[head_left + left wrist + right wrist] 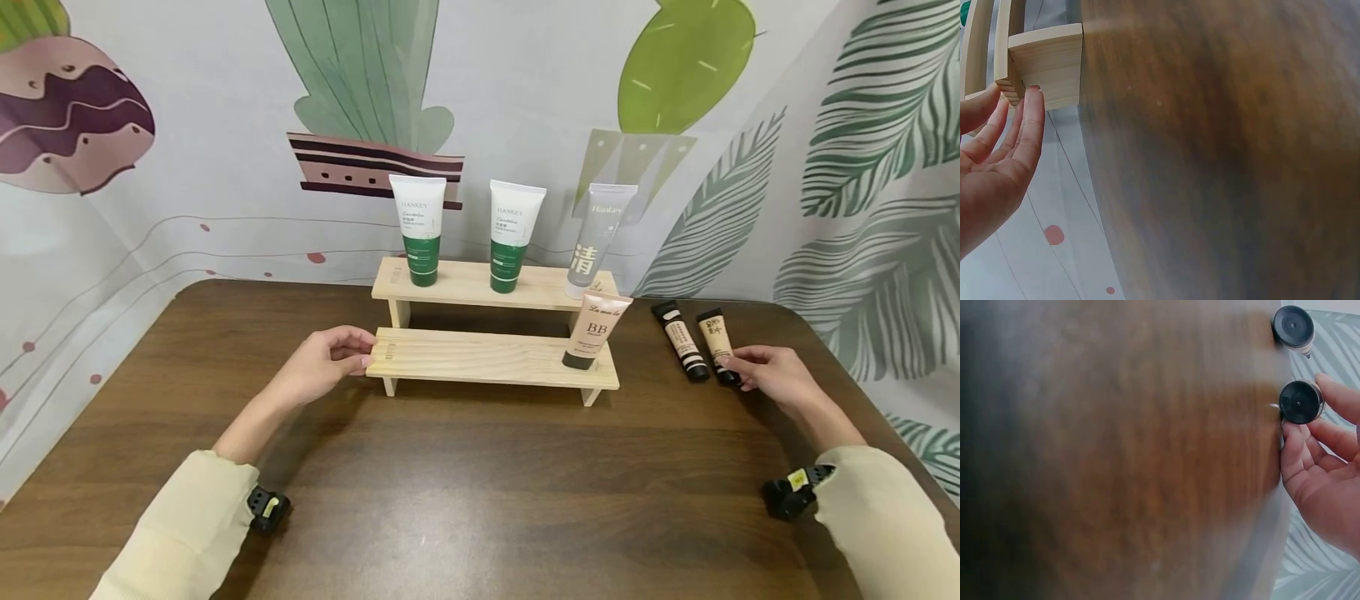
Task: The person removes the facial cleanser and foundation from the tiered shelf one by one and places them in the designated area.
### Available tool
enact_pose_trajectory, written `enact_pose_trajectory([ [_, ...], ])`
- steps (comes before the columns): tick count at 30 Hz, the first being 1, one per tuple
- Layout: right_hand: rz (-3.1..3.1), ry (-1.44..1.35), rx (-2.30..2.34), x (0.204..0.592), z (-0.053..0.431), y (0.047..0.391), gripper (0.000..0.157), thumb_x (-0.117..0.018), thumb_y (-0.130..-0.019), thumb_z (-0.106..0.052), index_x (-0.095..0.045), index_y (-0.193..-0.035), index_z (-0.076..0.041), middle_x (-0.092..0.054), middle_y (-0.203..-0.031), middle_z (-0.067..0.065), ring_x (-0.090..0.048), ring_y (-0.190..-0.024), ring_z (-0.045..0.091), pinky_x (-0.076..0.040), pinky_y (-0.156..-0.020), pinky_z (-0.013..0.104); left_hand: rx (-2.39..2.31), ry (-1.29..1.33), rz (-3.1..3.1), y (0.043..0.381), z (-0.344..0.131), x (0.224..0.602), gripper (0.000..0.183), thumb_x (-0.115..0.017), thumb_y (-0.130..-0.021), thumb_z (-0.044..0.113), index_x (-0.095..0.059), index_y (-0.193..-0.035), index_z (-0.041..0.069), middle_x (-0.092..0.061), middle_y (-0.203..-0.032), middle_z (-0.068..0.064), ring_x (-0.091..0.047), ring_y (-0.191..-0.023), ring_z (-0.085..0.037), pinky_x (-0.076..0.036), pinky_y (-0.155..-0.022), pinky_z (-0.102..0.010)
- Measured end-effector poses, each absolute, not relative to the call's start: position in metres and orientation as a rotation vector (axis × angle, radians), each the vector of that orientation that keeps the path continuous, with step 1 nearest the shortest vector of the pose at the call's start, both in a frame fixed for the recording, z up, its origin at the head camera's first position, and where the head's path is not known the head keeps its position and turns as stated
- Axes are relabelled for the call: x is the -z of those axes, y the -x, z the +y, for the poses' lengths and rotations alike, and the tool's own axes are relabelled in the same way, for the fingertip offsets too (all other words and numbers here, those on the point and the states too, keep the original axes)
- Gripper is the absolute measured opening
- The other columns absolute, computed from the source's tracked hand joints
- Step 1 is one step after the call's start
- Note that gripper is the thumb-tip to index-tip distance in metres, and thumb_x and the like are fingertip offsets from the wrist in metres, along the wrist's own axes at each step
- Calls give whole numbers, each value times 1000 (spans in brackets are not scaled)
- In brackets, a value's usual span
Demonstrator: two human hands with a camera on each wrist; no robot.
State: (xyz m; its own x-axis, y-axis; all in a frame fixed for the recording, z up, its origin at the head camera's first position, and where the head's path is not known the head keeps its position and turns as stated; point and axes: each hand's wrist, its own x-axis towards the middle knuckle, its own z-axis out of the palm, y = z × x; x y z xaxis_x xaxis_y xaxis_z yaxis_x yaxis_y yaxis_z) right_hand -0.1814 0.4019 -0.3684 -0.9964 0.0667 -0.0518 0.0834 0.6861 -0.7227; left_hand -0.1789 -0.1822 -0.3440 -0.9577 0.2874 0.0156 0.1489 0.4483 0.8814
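Right hand (776, 375): fingers pinched small cream tube (715, 333) near its black-capped end, right of wooden stand (480, 358) | banded tube (681, 340): lay on tabletop (480, 500), nearer stand | left hand (322, 364): fingers gripped stand's lower-step left end.

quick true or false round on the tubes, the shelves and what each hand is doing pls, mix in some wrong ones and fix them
1. The gray tube stands at the right end of the upper shelf. True.
2. The BB tube stands at the left end of the lower shelf. False: it stands toward the right end.
3. The left hand touches the gray tube. False: it grips the lower shelf's left end.
4. The right hand holds a small black-capped tube. True.
5. The striped tube stands upright. False: it lies on the table.
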Motion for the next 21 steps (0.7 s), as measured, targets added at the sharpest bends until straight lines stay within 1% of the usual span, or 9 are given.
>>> enact_pose_trajectory([
  [5,2874,-165,1165,367,400,184,56,-59,-89,-31,-50,-112,20,-57,-75,0,-52,-58,9,-50,-50,26,-1554,-391,2542,180,-182,345,22,-58,-85,-6,-55,-107,-10,-58,-97,-21,-58,-82,-18,-54,-73,-33],
  [10,2889,-178,1185,368,400,184,55,-56,-90,-31,-50,-112,20,-58,-74,0,-53,-57,9,-51,-49,27,-1547,-378,2537,179,-183,345,22,-57,-86,-6,-54,-108,-10,-58,-98,-21,-58,-83,-19,-54,-73,-33],
  [17,2859,-156,1351,368,403,182,47,-58,-90,-24,-50,-110,18,-57,-68,-8,-54,-54,8,-52,-50,25,-1535,-371,2546,178,-182,343,23,-57,-86,-5,-54,-108,-10,-58,-99,-21,-57,-84,-20,-54,-73,-33],
  [21,2832,-142,1378,368,406,182,47,-59,-90,-24,-48,-112,17,-57,-71,-15,-56,-57,8,-53,-52,24,-1535,-371,2541,178,-182,343,23,-57,-86,-6,-54,-108,-11,-58,-99,-21,-57,-84,-20,-54,-74,-33],
])
